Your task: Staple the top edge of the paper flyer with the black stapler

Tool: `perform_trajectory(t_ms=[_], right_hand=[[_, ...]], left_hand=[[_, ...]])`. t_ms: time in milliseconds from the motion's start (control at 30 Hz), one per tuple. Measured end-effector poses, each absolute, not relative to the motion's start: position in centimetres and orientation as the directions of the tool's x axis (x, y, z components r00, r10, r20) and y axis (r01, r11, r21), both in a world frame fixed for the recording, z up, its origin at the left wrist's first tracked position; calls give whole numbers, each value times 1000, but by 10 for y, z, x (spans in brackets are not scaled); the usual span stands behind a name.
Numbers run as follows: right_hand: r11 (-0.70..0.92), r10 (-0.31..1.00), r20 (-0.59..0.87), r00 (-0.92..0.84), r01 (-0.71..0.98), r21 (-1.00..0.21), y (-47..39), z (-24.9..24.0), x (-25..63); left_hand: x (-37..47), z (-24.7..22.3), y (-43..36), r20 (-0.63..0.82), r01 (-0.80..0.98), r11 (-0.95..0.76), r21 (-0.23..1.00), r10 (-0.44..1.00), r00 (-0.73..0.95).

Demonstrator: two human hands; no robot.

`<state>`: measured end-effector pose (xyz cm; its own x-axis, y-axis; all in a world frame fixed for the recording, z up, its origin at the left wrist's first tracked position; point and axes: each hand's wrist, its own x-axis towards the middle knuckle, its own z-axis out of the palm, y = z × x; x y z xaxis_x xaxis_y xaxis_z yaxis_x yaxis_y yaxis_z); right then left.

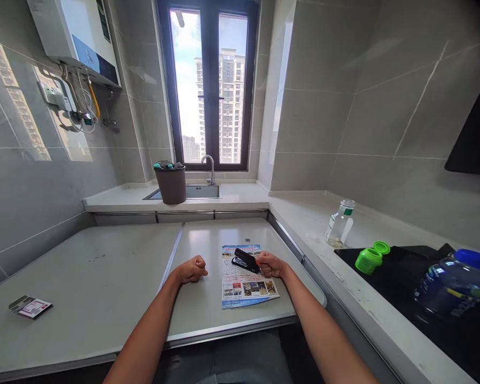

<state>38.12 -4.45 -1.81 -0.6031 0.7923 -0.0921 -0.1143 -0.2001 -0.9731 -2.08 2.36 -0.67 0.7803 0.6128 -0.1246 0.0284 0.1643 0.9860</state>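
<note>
Printed colour paper flyer lies flat on the pale grey fold-out table, near centre. I see my right hand closed around the black stapler resting over its far edge; no staple shows yet. My left hand rests fisted, empty, left of it.

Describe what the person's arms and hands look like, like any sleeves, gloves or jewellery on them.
Both forearms are bare from the bottom edge of the picture up to the wrists, with no sleeves in view. The left hand and right hand wear no gloves. No watch, bracelet or ring shows on either, though the fingers are too small to check closely.
</note>
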Motion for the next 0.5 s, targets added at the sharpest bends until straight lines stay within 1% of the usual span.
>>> perform_trajectory(t_ms=[500], right_hand=[[-171, 804, -102, -586, -64, -983, -46, -17, 382]], left_hand=[[-24, -17, 33, -149, 27, 209, 978, 597, 789]])
